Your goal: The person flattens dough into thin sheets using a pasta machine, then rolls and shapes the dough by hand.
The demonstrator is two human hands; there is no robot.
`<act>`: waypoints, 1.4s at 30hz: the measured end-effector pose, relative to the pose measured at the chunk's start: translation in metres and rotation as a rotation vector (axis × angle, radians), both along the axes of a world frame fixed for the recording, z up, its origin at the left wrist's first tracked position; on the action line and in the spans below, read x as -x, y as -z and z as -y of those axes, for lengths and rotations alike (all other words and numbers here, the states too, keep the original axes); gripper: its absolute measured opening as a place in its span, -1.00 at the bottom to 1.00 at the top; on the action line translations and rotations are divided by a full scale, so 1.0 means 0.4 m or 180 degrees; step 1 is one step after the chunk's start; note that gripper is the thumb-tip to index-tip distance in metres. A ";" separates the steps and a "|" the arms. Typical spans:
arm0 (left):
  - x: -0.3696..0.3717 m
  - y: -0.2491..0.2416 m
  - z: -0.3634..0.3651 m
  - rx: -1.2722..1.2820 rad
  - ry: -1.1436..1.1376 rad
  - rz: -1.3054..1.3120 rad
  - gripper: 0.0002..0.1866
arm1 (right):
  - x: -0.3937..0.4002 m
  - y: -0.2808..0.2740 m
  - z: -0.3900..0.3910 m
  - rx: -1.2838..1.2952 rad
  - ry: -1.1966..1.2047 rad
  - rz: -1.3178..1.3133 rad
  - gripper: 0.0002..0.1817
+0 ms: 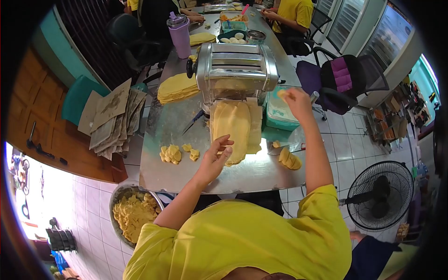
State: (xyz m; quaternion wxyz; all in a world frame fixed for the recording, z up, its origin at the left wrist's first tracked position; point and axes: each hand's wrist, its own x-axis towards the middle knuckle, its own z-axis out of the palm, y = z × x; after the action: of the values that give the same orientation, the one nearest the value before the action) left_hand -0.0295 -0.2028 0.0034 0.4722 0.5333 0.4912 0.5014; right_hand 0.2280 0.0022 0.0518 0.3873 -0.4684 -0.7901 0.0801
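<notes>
My right hand (298, 103) pinches a small piece of yellow dough (281, 94) above the teal container (280, 114), whose top is dusted white. Low over the near end of a stack of flat dough sheets (232, 126), my left hand (216, 158) has its fingers apart and holds nothing. The sheets lie in front of a silver pasta machine (237, 70). Small dough lumps (171, 154) sit on the metal table left of my left hand. Several overlapping dough pieces (290, 159) rest near the table's right edge.
More dough sheets (177, 88) lie left of the machine, behind scissors (192, 122). A purple tumbler (179, 35) stands farther back. At lower left is a metal bowl (113, 210) of dough; a fan (380, 196) stands at right. Other people (294, 16) work at the far end.
</notes>
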 end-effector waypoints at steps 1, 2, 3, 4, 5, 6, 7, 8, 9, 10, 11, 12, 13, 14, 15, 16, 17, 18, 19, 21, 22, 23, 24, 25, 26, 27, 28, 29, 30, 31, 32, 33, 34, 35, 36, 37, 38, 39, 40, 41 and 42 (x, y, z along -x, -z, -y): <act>0.001 0.001 0.002 0.0006 0.0008 -0.0054 -0.55 | -0.012 0.041 -0.038 0.0000 0.0034 0.0888 -0.84; -0.002 -0.006 0.004 0.0009 0.0004 -0.0057 -0.55 | -0.016 0.084 -0.070 0.0003 0.0030 0.0885 -0.84; -0.007 -0.019 0.005 0.0004 0.0037 -0.0101 -0.56 | -0.016 0.128 -0.100 0.0951 -0.0284 0.1354 -0.81; -0.010 -0.027 0.007 0.0003 0.0068 -0.0145 -0.57 | -0.012 0.142 -0.108 0.1908 -0.0607 0.1811 -0.77; -0.011 -0.027 0.006 0.0002 0.0053 -0.0148 -0.57 | -0.019 0.148 -0.117 0.1901 -0.0621 0.1812 -0.77; -0.010 -0.027 0.004 0.0005 0.0037 -0.0119 -0.58 | -0.019 0.141 -0.120 0.2124 -0.0720 0.1734 -0.75; -0.009 -0.027 0.003 0.0016 0.0027 -0.0092 -0.59 | -0.021 0.137 -0.120 0.2355 -0.0817 0.1652 -0.72; -0.007 -0.029 0.002 0.0017 0.0020 -0.0098 -0.59 | -0.024 0.133 -0.118 0.2353 -0.0826 0.1649 -0.72; -0.005 -0.034 -0.003 0.0070 0.0078 -0.0203 -0.59 | -0.027 0.127 -0.116 0.2479 -0.0815 0.1428 -0.75; -0.003 -0.040 -0.009 0.0122 0.0138 -0.0309 -0.59 | -0.032 0.118 -0.115 0.2603 -0.0802 0.1204 -0.78; 0.002 -0.048 -0.020 0.0113 0.0136 -0.0318 -0.59 | -0.045 0.103 -0.118 0.2592 -0.0804 0.1198 -0.78; 0.007 -0.057 -0.033 -0.0095 0.0119 -0.0526 -0.61 | -0.058 0.073 -0.115 0.2608 -0.0757 0.0617 -0.79; 0.011 -0.068 -0.047 -0.0301 0.0097 -0.0724 -0.63 | -0.065 0.038 -0.108 0.2613 -0.0705 0.0048 -0.80; 0.019 -0.087 -0.066 -0.0302 0.0084 -0.0705 -0.63 | -0.070 0.000 -0.102 0.2461 -0.0741 -0.0318 -0.82; 0.030 -0.115 -0.088 -0.0669 -0.0007 -0.0931 -0.62 | -0.074 -0.045 -0.094 0.2307 -0.0775 -0.0672 -0.85; 0.037 -0.144 -0.111 -0.1035 -0.0105 -0.1152 -0.61 | -0.068 -0.100 -0.077 0.2311 -0.0775 -0.0631 -0.85; 0.039 -0.175 -0.135 -0.1272 -0.0166 -0.1232 -0.61 | -0.048 -0.160 -0.057 0.1961 -0.0942 -0.0926 -0.84; 0.041 -0.209 -0.163 -0.1514 -0.0221 -0.1312 -0.60 | -0.024 -0.205 -0.041 0.1601 -0.1101 -0.1220 -0.84; 0.038 -0.248 -0.190 -0.1802 -0.0291 -0.1405 -0.59 | 0.009 -0.236 -0.042 0.1420 -0.1226 -0.1257 -0.83; 0.034 -0.303 -0.268 -0.2364 -0.0595 -0.1764 -0.56 | 0.108 -0.264 -0.075 0.0997 -0.1443 -0.1214 -0.82; 0.037 -0.325 -0.315 -0.2637 -0.0840 -0.2026 -0.55 | 0.167 -0.264 -0.094 0.0754 -0.1540 -0.1126 -0.81; 0.043 -0.336 -0.367 -0.2922 -0.0965 -0.2169 -0.53 | 0.226 -0.256 -0.110 0.0492 -0.1499 -0.0878 -0.80; 0.055 -0.337 -0.414 -0.3205 -0.1090 -0.2318 -0.51 | 0.278 -0.241 -0.122 0.0232 -0.1458 -0.0638 -0.79; 0.077 -0.331 -0.456 -0.3204 -0.1093 -0.2342 -0.51 | 0.317 -0.218 -0.134 0.0410 -0.1720 -0.0465 -0.78; 0.102 -0.318 -0.494 -0.2371 -0.0671 -0.2572 -0.52 | 0.345 -0.198 -0.144 0.0588 -0.1975 -0.0295 -0.77; 0.111 -0.323 -0.498 -0.1521 -0.0246 -0.2759 -0.52 | 0.359 -0.189 -0.146 0.0591 -0.1977 -0.0323 -0.77; 0.115 -0.323 -0.501 -0.1515 -0.0230 -0.2784 -0.52 | 0.370 -0.182 -0.150 0.0525 -0.1803 -0.0003 -0.76; 0.119 -0.325 -0.509 -0.1409 -0.0195 -0.2973 -0.55 | 0.375 -0.178 -0.158 0.0453 -0.1625 0.0318 -0.74; 0.121 -0.332 -0.512 -0.1300 -0.0156 -0.3158 -0.58 | 0.373 -0.190 -0.161 0.0454 -0.1619 0.0293 -0.74; 0.121 -0.334 -0.518 -0.1282 -0.0130 -0.3171 -0.58 | 0.362 -0.202 -0.163 0.0425 -0.1723 0.0425 -0.74; 0.118 -0.335 -0.525 -0.1306 -0.0114 -0.3405 -0.61 | 0.357 -0.208 -0.162 0.0401 -0.1828 0.0564 -0.74; 0.115 -0.335 -0.531 -0.1333 -0.0104 -0.3627 -0.64 | 0.357 -0.199 -0.167 0.0427 -0.1823 0.0561 -0.74; 0.111 -0.334 -0.536 -0.1319 -0.0091 -0.3613 -0.64 | 0.357 -0.192 -0.173 0.0279 -0.1724 0.0675 -0.75; 0.107 -0.334 -0.542 -0.1342 -0.0064 -0.3686 -0.64 | 0.356 -0.185 -0.178 0.0129 -0.1625 0.0789 -0.76; 0.104 -0.331 -0.550 -0.1374 -0.0043 -0.3760 -0.64 | 0.358 -0.184 -0.174 0.0138 -0.1619 0.0799 -0.76; 0.105 -0.324 -0.560 -0.1375 -0.0039 -0.3744 -0.64 | 0.362 -0.179 -0.166 -0.0027 -0.1374 0.1012 -0.75; 0.107 -0.316 -0.571 -0.1565 -0.0035 -0.3718 -0.64 | 0.365 -0.178 -0.160 -0.0191 -0.1124 0.1221 -0.74; 0.107 -0.313 -0.575 -0.1751 -0.0018 -0.3695 -0.63 | 0.366 -0.178 -0.166 -0.0174 -0.1109 0.1223 -0.74; 0.108 -0.312 -0.578 -0.1739 0.0021 -0.3688 -0.63 | 0.366 -0.177 -0.171 -0.0193 -0.1145 0.1272 -0.72; 0.112 -0.314 -0.583 -0.1649 0.0110 -0.3678 -0.62 | 0.362 -0.178 -0.175 -0.0217 -0.1177 0.1321 -0.70; 0.114 -0.325 -0.583 -0.1573 0.0191 -0.3675 -0.60 | 0.358 -0.184 -0.175 -0.0204 -0.1153 0.1311 -0.70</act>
State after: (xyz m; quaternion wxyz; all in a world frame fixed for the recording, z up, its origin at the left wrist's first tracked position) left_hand -0.0750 0.0302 0.1336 0.0074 0.8250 0.5214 0.2179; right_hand 0.0846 0.0721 0.1255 0.2125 -0.3134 -0.9252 0.0260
